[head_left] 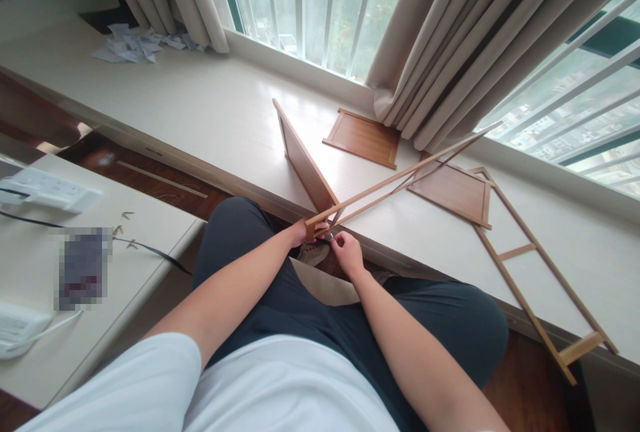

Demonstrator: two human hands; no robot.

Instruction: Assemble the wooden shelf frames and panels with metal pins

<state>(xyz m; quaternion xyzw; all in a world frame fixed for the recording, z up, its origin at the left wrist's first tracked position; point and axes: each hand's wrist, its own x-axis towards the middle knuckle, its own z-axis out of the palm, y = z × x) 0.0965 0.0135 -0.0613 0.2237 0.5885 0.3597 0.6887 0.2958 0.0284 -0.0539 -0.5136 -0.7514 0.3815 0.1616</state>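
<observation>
My left hand [301, 233] is closed around the near end of a long wooden frame [390, 182], whose two rails reach away to the upper right. Against this end of the frame stands a tilted wooden panel [306, 160] with a raised border. Close beside it, my right hand [349, 253] pinches something small and shiny at the joint; its kind is too small to make out. Part of the left hand's fingers is hidden behind the rail. Both hands are above my lap, by the edge of the white ledge [220, 109].
On the ledge lie two more wooden panels, one [364, 140] by the curtain [425, 39], another [453, 191] overlapping a ladder-like wooden frame [517, 252]. Crumpled papers [131, 45] sit far left. A white table [145, 279] at left carries power strips [55, 189] and small loose pieces [118, 230].
</observation>
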